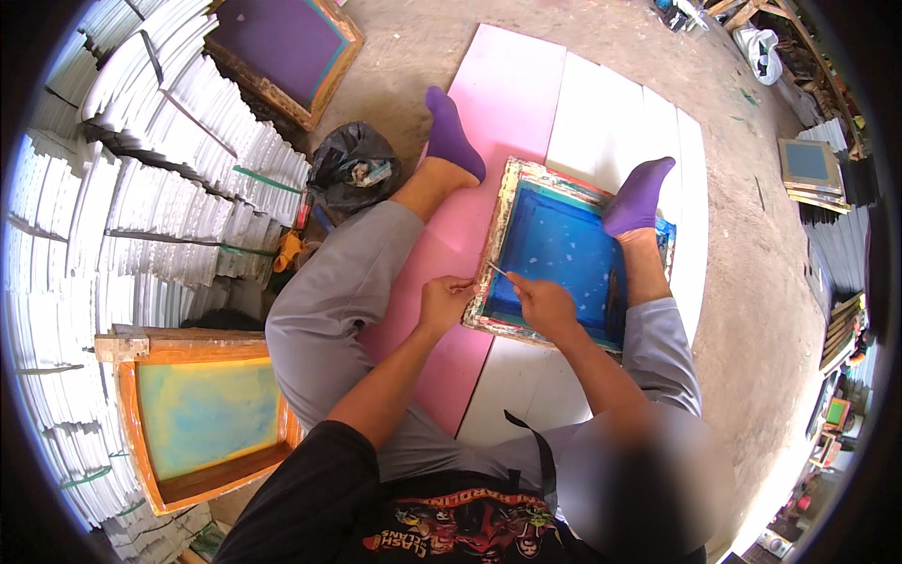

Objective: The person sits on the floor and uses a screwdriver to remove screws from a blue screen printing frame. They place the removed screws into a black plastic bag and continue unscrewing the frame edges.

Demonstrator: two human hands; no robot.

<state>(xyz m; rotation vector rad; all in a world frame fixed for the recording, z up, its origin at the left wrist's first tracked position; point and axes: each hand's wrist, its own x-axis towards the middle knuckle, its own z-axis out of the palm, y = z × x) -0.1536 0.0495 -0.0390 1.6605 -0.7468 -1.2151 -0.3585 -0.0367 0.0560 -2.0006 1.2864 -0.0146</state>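
Observation:
A screen-printing frame [503, 209] with a paint-stained wooden rim and blue mesh [554, 246] lies on the boards between my feet. My right hand [545, 306] is closed around a thin pale metal tool [497, 270], its kind too small to tell. The tool's tip points at the frame's left side. Just left of that side, my left hand [445, 303] has its fingertips pinched together against the rim's edge; whatever is between them is hidden. My right foot in a purple sock [639, 197] rests over the frame's right side.
Pink [507, 85] and white boards [601, 103] lie under me on the floor. At left stand tall stacks of white sheets [169, 193], a black plastic bag [352, 164], an orange frame with yellow-green mesh [211, 414] and a purple-mesh frame [282, 42]. More frames [808, 162] sit at right.

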